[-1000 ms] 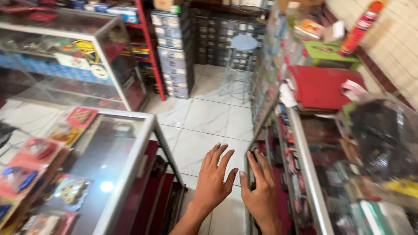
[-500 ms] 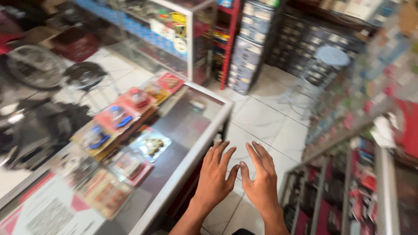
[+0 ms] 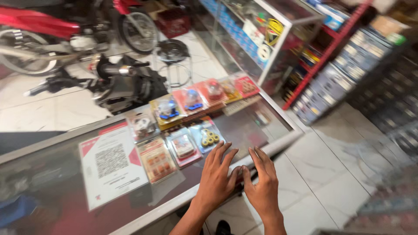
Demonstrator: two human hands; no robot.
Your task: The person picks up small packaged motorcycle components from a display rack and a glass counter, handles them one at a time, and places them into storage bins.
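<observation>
Head view, and I'm looking down over the glass-topped display surface (image 3: 261, 126). Far left lies a white printed sheet with red corners (image 3: 111, 167); next come flat blister packs of small parts (image 3: 183, 146) in rows on the glass. My left hand (image 3: 217, 180) hovers at the metal front edge, fingers spread wide, holding nothing. My right hand (image 3: 263, 185) sits just beside it, fingers loosely spread, empty too.
</observation>
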